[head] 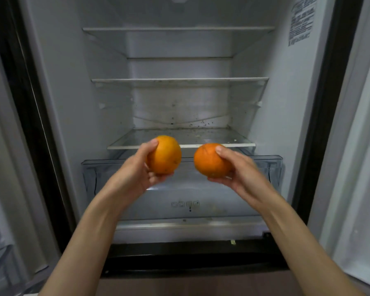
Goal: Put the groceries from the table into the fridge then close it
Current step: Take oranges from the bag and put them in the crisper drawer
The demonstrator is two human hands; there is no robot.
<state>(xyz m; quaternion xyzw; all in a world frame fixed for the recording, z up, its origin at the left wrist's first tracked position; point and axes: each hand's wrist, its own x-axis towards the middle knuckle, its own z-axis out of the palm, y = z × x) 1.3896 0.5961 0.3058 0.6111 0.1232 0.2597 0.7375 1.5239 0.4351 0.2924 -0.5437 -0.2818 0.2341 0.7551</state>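
Note:
The fridge [73, 103] stands open in front of me, its glass shelves bare. My left hand [137, 169] grips an orange [166, 154], thumb on top and fingers underneath. My right hand [241, 169] holds a second orange [209, 160] the same way. Both oranges hang side by side in the air, just in front of the lowest glass shelf [201, 145] and above the clear crisper drawer [271, 165].
Two more glass shelves [179, 80] sit higher up. The fridge door with its bins [0, 253] is swung out at my left. A white wall panel [361, 146] is at the right. Dark specks dot the back wall above the lowest shelf.

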